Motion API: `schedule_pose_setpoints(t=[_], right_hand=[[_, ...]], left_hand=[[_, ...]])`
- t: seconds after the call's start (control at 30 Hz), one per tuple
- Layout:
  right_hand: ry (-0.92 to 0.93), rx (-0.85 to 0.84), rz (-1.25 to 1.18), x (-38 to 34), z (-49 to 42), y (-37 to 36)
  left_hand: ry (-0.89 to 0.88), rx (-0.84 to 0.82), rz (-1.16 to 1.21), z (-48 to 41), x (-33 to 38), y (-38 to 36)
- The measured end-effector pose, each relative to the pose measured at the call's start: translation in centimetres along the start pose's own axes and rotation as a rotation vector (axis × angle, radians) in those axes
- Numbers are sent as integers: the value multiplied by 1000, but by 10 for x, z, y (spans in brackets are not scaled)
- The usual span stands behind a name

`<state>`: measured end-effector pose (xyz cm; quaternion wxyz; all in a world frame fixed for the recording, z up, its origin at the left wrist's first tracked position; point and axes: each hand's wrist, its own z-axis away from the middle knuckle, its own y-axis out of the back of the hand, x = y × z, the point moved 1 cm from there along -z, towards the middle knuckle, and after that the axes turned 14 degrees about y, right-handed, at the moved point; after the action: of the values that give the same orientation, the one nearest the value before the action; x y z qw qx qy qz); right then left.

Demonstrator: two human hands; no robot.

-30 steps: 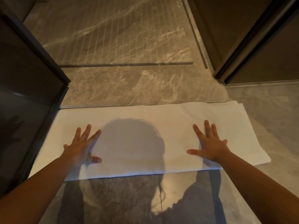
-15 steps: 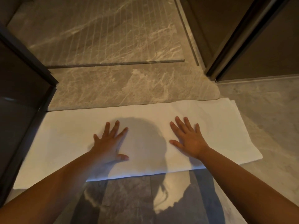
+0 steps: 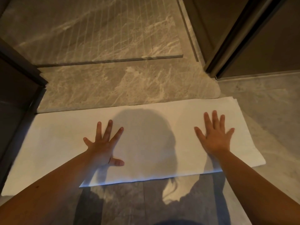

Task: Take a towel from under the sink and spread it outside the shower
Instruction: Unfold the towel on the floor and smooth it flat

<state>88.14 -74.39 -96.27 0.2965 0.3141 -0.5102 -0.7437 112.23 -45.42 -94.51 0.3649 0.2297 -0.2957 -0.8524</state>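
The towel (image 3: 146, 143) lies flat, long side running left to right along the shower step (image 3: 121, 88). My left hand (image 3: 103, 146) and right hand (image 3: 214, 133) press it, fingers spread, on the marble floor (image 3: 129, 205).

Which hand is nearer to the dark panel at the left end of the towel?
Left. The left hand lies flat on the towel, left of its middle, apart from the dark panel; the right hand lies flat near the towel's opposite end, farther away.

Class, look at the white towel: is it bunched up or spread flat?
Spread flat: the white towel lies smooth on the floor, both hands pressing it.
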Motion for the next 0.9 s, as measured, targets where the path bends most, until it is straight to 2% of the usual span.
schedule_pose_setpoints(t=[0.17, 0.2, 0.3, 0.4, 0.5, 0.67, 0.83, 0.9], right_hand=[[-15, 52, -27, -10, 10, 3], [44, 75, -30, -23, 14, 2], [374, 111, 8, -72, 36, -9], [578, 21, 90, -99, 50, -19], [559, -46, 170, -94, 47, -13], [407, -118, 93, -78, 44, -18], [485, 114, -73, -107, 32, 8], [506, 123, -102, -124, 20, 17]], left_hand=[[13, 2, -6, 0, 1, 0], [9, 4, -5, 0, 1, 0], [-7, 22, 11, -1, 0, -2], [-13, 46, 38, -1, -1, -3], [-29, 61, 58, 3, 0, -2], [-129, 111, 211, 5, -15, 1], [-53, 163, 339, 7, -33, -5], [-57, 153, 346, 7, -40, -9]])
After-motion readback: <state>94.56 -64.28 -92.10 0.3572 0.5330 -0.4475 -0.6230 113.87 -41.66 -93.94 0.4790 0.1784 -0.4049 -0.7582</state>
